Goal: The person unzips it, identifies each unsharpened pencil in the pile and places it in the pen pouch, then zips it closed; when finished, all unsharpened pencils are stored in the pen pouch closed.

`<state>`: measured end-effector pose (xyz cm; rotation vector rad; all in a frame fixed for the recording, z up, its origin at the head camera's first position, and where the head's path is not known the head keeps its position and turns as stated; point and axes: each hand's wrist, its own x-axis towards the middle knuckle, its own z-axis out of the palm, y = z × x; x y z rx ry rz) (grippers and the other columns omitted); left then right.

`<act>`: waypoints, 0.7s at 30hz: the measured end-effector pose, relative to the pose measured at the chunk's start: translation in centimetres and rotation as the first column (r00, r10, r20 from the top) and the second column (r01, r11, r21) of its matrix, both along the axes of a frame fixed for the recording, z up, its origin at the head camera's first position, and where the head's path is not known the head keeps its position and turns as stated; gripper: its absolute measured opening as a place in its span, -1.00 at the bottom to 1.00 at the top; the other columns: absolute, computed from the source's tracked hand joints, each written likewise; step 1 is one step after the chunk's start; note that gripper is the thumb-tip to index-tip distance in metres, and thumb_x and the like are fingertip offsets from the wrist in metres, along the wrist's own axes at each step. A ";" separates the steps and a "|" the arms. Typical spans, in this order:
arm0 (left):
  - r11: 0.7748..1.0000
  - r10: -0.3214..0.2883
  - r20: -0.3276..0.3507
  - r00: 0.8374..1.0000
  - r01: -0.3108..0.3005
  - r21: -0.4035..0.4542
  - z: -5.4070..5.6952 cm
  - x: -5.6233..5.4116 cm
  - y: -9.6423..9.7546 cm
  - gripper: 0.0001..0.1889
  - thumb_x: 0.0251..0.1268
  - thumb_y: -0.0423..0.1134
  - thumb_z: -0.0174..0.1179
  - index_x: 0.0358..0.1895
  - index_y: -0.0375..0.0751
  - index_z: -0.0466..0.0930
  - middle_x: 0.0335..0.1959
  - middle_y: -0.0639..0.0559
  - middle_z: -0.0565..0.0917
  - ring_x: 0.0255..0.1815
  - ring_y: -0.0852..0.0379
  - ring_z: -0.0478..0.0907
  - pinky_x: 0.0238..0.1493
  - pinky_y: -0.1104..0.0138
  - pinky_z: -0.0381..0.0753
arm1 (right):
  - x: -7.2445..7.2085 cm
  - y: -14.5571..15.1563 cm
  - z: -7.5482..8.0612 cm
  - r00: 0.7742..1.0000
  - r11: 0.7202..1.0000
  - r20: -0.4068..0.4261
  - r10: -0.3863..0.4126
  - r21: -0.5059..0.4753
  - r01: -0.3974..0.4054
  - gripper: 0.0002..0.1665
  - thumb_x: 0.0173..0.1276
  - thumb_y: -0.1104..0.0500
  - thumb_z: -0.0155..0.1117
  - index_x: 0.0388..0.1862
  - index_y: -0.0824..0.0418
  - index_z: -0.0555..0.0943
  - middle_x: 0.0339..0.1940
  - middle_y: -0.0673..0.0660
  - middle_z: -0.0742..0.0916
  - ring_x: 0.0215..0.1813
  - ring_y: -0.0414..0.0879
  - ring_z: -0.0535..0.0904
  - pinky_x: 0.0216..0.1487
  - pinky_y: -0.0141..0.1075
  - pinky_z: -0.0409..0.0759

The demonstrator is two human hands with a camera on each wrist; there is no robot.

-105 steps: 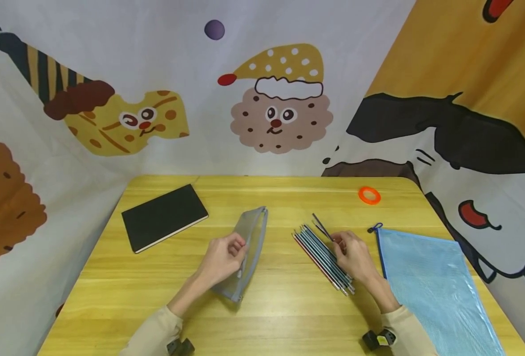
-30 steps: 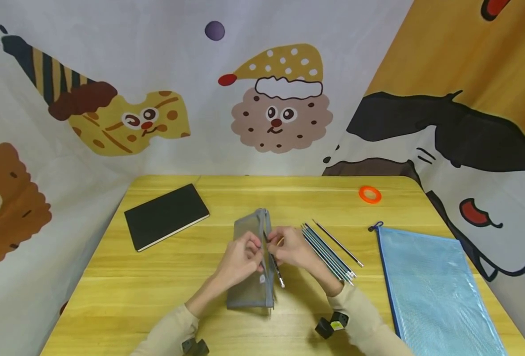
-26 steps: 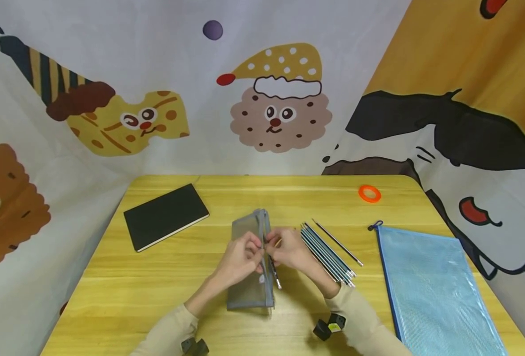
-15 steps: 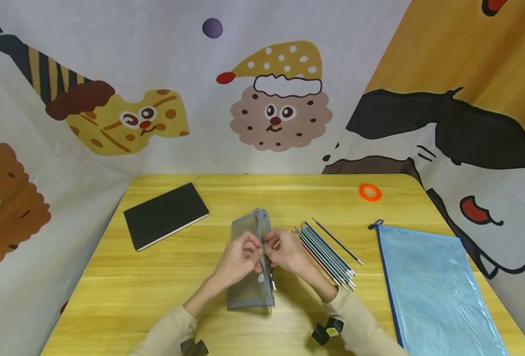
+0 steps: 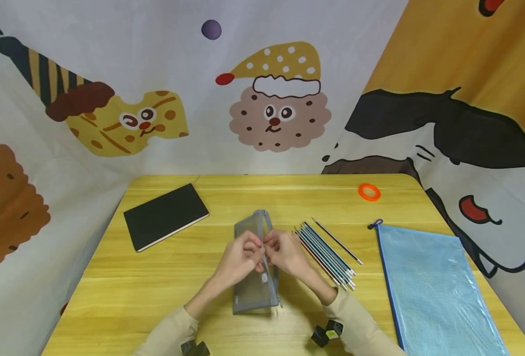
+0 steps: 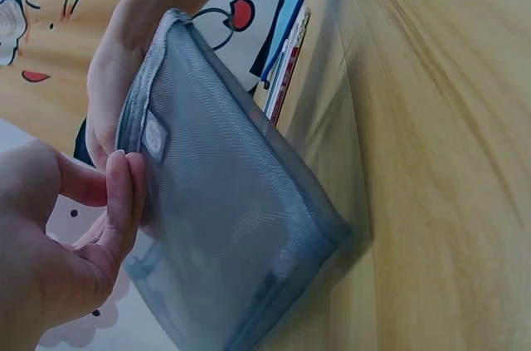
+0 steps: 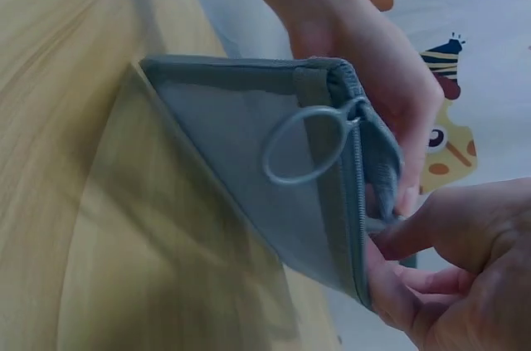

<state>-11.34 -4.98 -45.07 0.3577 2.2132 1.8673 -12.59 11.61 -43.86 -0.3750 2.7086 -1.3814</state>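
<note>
A grey mesh zip pouch [image 5: 250,292] stands on its edge mid-table, its zip side parted at the top. My left hand [image 5: 240,257] pinches one side of the opening between thumb and fingers. Opposite it, my right hand [image 5: 289,252] pinches the zip edge, as the right wrist view also shows. A pull ring [image 7: 290,181] hangs from the zip's end. Through the mesh in the left wrist view, a dark shape [image 6: 264,291] shows low in the pouch, too blurred to identify. Several pencils [image 5: 327,254] lie bundled beside my right hand; a single pencil [image 5: 337,241] lies apart.
A black notebook [image 5: 166,216] lies at the left of the wooden table [image 5: 164,291]. On the right are a blue zip bag [image 5: 436,287] and, farther back, an orange ring [image 5: 369,192]. A printed curtain [image 5: 200,163] hangs behind the table.
My right hand has come left from the pencils to the pouch with a pencil. That pencil's end stuck out beside the zip; now it is out of sight. The pouch has turned more upright.
</note>
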 end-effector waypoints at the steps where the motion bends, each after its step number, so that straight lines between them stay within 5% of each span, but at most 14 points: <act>1: 1.000 0.009 -0.002 1.000 -0.009 0.002 0.0 0.0 0.0 -0.82 0.34 -0.48 0.17 -0.05 -0.43 0.45 -0.38 -0.23 0.71 -0.54 0.04 0.68 -0.41 0.08 0.83 | 0.0 0.1 0.1 1.000 1.000 -0.002 0.000 -0.009 0.000 -0.90 0.31 0.42 0.30 -0.20 0.39 0.66 -0.38 0.21 0.77 -0.46 -0.15 0.70 -0.55 -0.48 0.71; 6: 0.999 0.040 -0.003 0.999 -0.040 -0.010 -0.1 -0.2 -0.2 -0.83 0.30 -0.50 0.16 -0.08 -0.41 0.46 -0.42 -0.19 0.70 -0.55 -0.01 0.68 -0.40 0.01 0.83 | 0.1 0.6 0.7 1.000 0.998 0.012 -0.008 -0.061 0.008 -0.88 0.35 0.37 0.31 -0.16 0.38 0.66 -0.35 0.20 0.77 -0.47 -0.14 0.69 -0.52 -0.44 0.74; 13: 0.989 0.083 -0.085 0.993 -0.092 -0.116 -0.3 -0.3 -0.1 -0.89 0.25 -0.48 0.14 -0.18 -0.31 0.50 -0.43 -0.10 0.66 -0.56 0.14 0.61 -0.54 0.39 0.72 | -0.1 1.9 0.9 0.998 0.999 -0.047 -0.033 0.005 0.034 -0.87 0.35 0.25 0.36 -0.14 0.23 0.70 -0.31 0.10 0.79 -0.34 -0.16 0.67 -0.39 -0.42 0.71; 21: 0.982 0.111 -0.100 0.989 -0.125 -0.141 -0.6 -0.3 -0.1 -0.87 0.20 -0.48 0.16 -0.20 -0.30 0.50 -0.41 -0.12 0.68 -0.51 0.16 0.63 -0.54 0.42 0.68 | 0.0 3.5 0.5 0.995 0.999 -0.093 -0.041 -0.007 0.040 -0.86 0.35 0.26 0.37 -0.14 0.25 0.71 -0.35 0.06 0.77 -0.34 -0.17 0.66 -0.36 -0.40 0.70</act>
